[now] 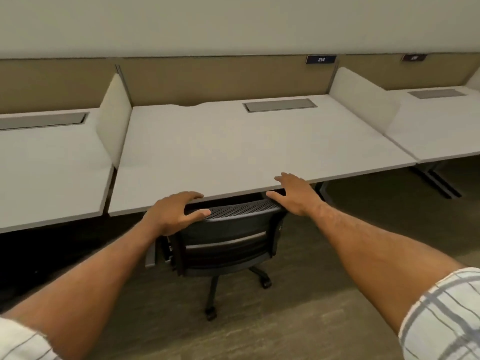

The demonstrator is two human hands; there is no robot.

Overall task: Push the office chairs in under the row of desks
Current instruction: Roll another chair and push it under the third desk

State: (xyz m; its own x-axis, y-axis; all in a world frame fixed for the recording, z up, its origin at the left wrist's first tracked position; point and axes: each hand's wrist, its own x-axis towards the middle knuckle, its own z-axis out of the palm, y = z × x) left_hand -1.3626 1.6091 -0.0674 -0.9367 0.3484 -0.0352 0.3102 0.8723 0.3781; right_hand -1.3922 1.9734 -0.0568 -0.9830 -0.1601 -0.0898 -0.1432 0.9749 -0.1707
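Observation:
A black mesh-backed office chair [228, 237] stands tucked under the front edge of the middle white desk [233, 146], with its seat hidden beneath the desktop and its wheeled base showing on the floor. My left hand [174, 213] rests on the left end of the chair's top rail, fingers curled loosely over it. My right hand [296, 194] hovers at the right end of the rail, fingers spread and open, just above the desk's edge.
Matching white desks stand to the left [46, 162] and right [436, 126], split by low white dividers [114, 120]. A tan back panel carries a plate numbered 214 [321, 59]. Grey desk legs [439, 183] stand on the dark carpet at the right.

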